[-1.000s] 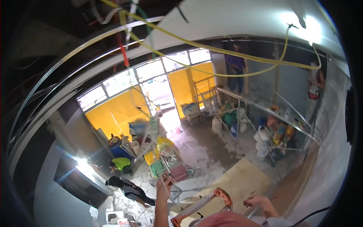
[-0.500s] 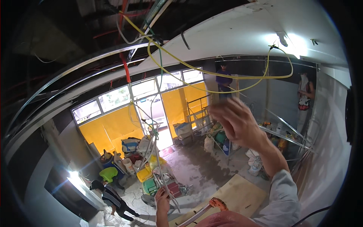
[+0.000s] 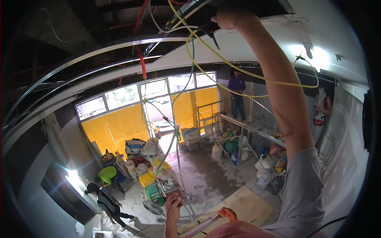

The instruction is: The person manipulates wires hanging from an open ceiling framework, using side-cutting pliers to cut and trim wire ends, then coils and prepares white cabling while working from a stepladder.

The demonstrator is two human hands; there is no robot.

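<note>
1. The yellow cable [image 3: 222, 59] runs along the ceiling, looping down from beside the right hand [image 3: 228, 18] and off toward a bright ceiling lamp [image 3: 317, 59].
2. The right hand is raised overhead at the cable's upper end, closed around a dark tool or clip [image 3: 210, 29] there; the exact grip is hard to make out.
3. The left hand [image 3: 173, 204] is well below the cable, low in the view, fingers closed on a thin grey wire [image 3: 174, 150] that hangs down from the ceiling.
4. Beside the cable's upper end, a red pipe [image 3: 141, 63] and white wires cross the dark ceiling.
5. Far below the cable lie a wet floor [image 3: 210, 174], a board [image 3: 242, 204], sacks and buckets.
6. Beyond the cable, yellow sheeting [image 3: 119, 127] covers the windows.
7. One person [image 3: 237, 97] stands high on a scaffold past the cable; another [image 3: 105, 202] bends over on the floor.
</note>
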